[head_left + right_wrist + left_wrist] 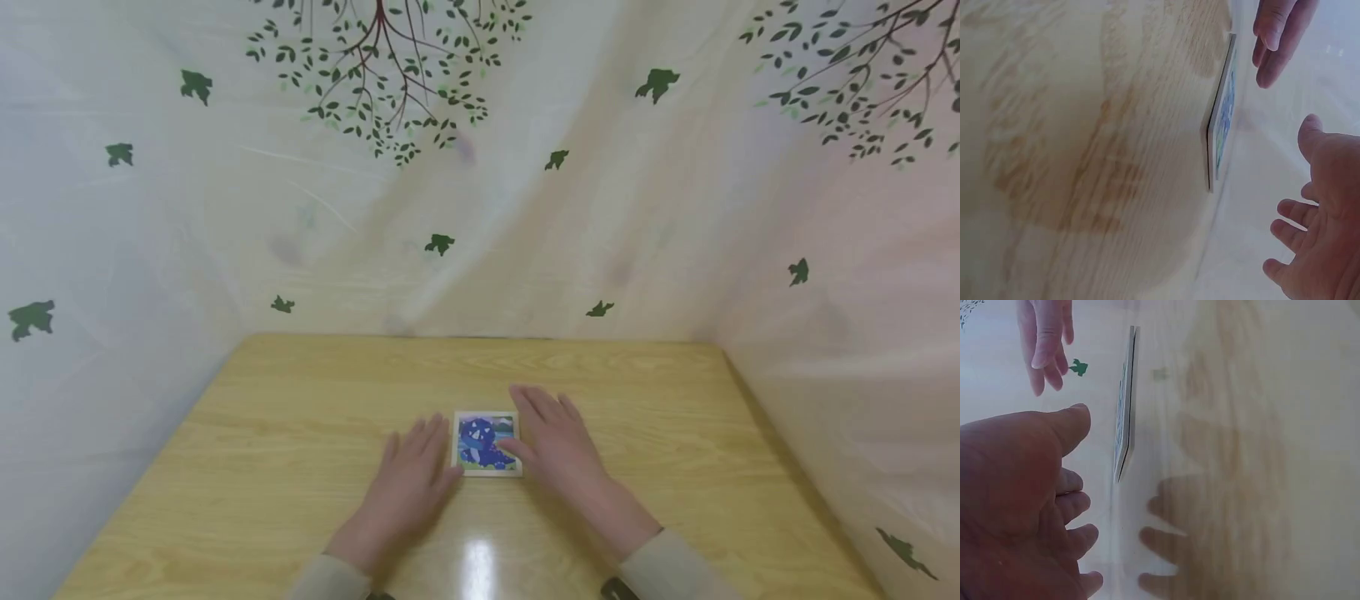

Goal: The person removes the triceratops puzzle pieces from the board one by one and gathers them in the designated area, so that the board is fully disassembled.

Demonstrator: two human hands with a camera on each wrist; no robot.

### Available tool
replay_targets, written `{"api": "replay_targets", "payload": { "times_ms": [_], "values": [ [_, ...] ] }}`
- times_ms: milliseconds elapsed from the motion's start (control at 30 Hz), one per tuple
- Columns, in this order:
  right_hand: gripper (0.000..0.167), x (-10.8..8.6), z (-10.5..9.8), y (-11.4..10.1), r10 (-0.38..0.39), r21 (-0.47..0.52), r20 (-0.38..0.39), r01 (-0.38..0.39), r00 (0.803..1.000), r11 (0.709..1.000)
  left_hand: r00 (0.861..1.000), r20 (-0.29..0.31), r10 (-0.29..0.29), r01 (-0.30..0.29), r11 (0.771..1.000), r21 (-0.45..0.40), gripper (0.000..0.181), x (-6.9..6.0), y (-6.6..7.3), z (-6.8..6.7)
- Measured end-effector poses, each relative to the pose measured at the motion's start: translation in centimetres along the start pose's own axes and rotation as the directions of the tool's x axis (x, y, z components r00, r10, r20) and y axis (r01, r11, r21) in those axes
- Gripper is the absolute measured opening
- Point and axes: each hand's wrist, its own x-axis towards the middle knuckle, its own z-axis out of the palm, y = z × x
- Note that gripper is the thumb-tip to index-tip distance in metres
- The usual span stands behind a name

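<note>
Leaf-printed curtain behind pale wood-grain table; left hand and right hand either side of flat square panel.
Left fingers extended, slightly apart, thumb by near left corner; right fingers extended, spread, thumb over right edge. Between hands, flat on table: the panel. Inside pale border, blue cartoon creature.
</note>
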Motion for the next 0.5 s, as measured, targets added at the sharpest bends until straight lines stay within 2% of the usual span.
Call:
{"api": "replay_targets", "payload": {
  "times_ms": [167, 367, 500],
  "values": [
    [0.085, 0.7, 0.8, 0.0, 0.032, 0.060, 0.024, -0.033, 0.999, 0.998, 1.000, 0.026, -0.005, 0.006, 0.999, -0.038, 0.076, -0.1, -0.1, 0.2],
    [0.080, 1.5, 1.3, -0.1, 0.058, 0.102, 0.034, -0.061, 0.998, 0.993, 0.999, 0.045, 0.015, -0.012, 0.998, -0.055, 0.075, 0.0, -0.4, 0.4],
    [0.076, 2.0, 1.5, -0.2, 0.072, 0.168, 0.046, -0.079, 0.996, 0.983, 0.998, 0.057, 0.019, -0.015, 0.997, -0.069, 0.074, 0.2, -0.5, 0.7]
  ]
}}
